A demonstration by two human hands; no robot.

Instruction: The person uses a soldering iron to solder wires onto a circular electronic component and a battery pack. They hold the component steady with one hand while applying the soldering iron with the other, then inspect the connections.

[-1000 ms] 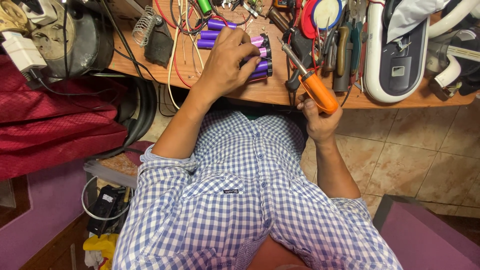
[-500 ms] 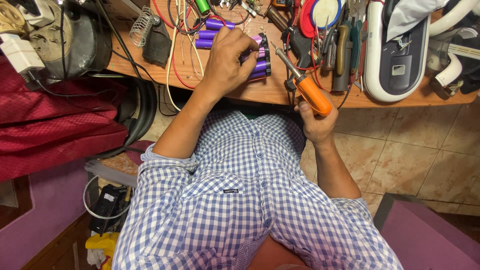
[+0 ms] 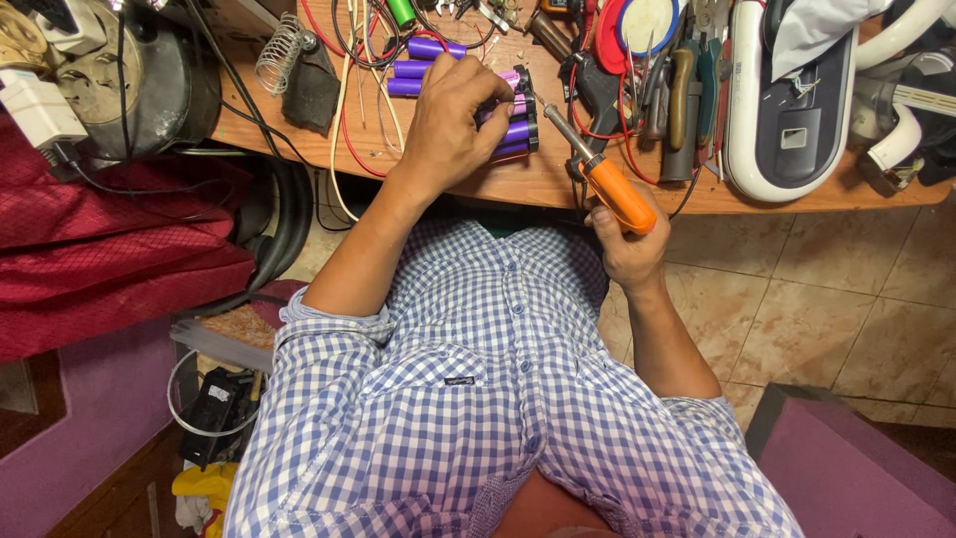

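My left hand rests on a pack of purple cylindrical battery cells lying on the wooden workbench, its fingers curled over the pack's top. My right hand grips an orange-handled soldering iron near the bench's front edge. The iron's metal tip points up and left, ending just right of the pack. More purple cells lie behind my left hand.
Red and cream wires, a coiled iron stand, pliers and other hand tools and a white appliance crowd the bench. A dark round appliance sits at left above red cloth. Tiled floor lies at right.
My right hand has shifted the soldering iron slightly, bringing its tip closer to the battery pack. My left hand stays on the pack.
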